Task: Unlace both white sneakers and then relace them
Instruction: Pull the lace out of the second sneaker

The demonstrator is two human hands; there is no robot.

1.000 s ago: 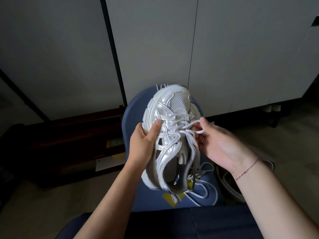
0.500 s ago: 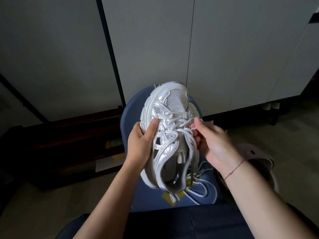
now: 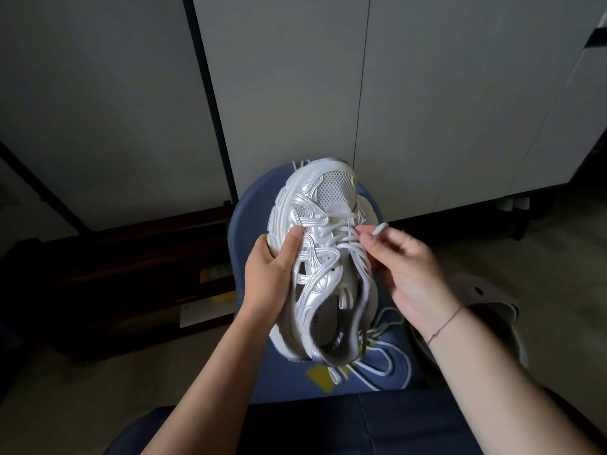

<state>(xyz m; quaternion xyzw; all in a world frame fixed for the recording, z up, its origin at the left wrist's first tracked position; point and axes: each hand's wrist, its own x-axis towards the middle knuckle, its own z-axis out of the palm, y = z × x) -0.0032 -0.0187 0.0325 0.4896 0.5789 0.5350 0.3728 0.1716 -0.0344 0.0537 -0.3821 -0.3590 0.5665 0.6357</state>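
Blue chair seat and the floor around it

The round blue chair seat (image 3: 244,218) carries loose loops of white lace (image 3: 387,351) on its near right part, with a yellow patch (image 3: 320,376) just beside them. The chair stands on a pale floor (image 3: 98,389). A pale perforated clog (image 3: 473,284) lies on the floor to the right, and a dark low shelf (image 3: 131,257) stands to the left.

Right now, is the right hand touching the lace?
Touching. The head view shows the right hand pinching a loop of the lace between thumb and forefinger, just beside the sneaker.
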